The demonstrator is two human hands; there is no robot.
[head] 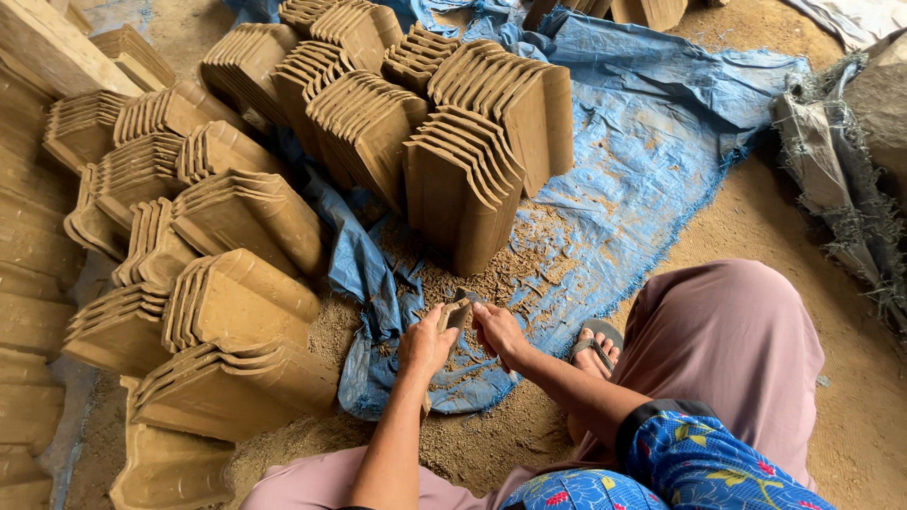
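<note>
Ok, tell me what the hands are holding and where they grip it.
Both hands hold one small brown clay piece over the blue tarp. The left hand grips its lower left edge; the right hand pinches its right side. The exact finger contact is unclear.

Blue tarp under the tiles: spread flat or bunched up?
Bunched near the hands: the tarp lies mostly spread at upper right, but crumples into folds beside the left hand, with clay crumbs scattered on it.

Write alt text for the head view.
A seated person's left hand and right hand together hold a small clay piece over a crumb-strewn blue tarp. Stacks of unfired clay roof tiles stand on edge ahead and to the left, on a dirt floor.
</note>
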